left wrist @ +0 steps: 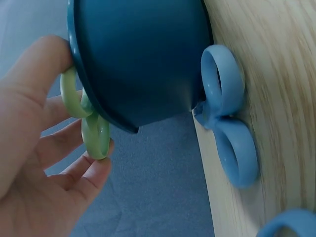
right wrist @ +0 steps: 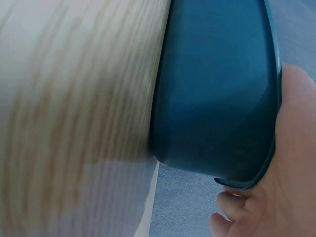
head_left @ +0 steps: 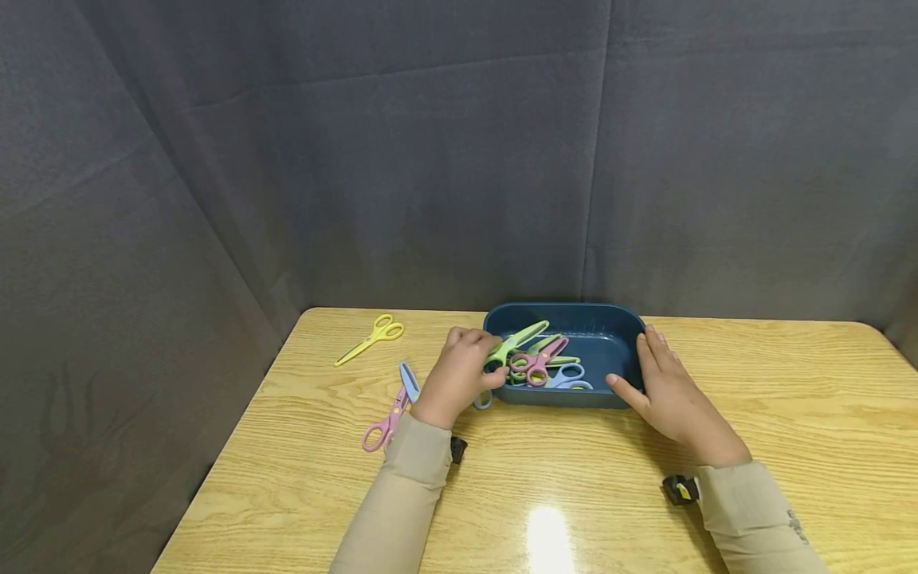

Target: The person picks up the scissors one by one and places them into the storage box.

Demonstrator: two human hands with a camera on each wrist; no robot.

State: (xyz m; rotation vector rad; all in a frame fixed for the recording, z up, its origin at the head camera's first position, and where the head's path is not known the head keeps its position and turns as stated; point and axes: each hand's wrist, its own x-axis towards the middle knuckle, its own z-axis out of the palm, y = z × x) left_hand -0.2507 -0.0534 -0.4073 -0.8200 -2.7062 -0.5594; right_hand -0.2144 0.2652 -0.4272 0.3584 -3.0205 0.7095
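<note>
From the head view, the left hand (head_left: 459,375) has its grip closed around the handle loops of the green scissors (head_left: 518,341), whose blades point away from the grip and over the near-left rim of the blue bin (head_left: 624,327); the pair is at the rim, not yet lying inside. Beyond the grip, inside the bin, lie a pink pair (head_left: 541,363), another green pair and a light blue pair (head_left: 566,375), so several look already gathered. The right hand (head_left: 667,387) lies with straight fingers against the bin's right wall, steadying it and grasping nothing. Behind and to the left of the left grip, three pairs remain on the tabletop (head_left: 717,446): blue scissors (head_left: 410,381) just beside the wrist, pink scissors (head_left: 383,422) crossing them, and yellow scissors (head_left: 371,336) well apart toward the far-left corner. By that count the work seems roughly halfway. From the left wrist view, the fingers (left wrist: 54,148) curl round the green loops (left wrist: 91,123), which touch the bin's rim (left wrist: 79,59); just past the grip the blue loops (left wrist: 229,123) rest on the wood against the bin's wall. From the right wrist view, the palm and fingertips (right wrist: 237,212) press flat on the bin's outer wall (right wrist: 217,98), relaxed rather than clenched; no scissors show here.
</note>
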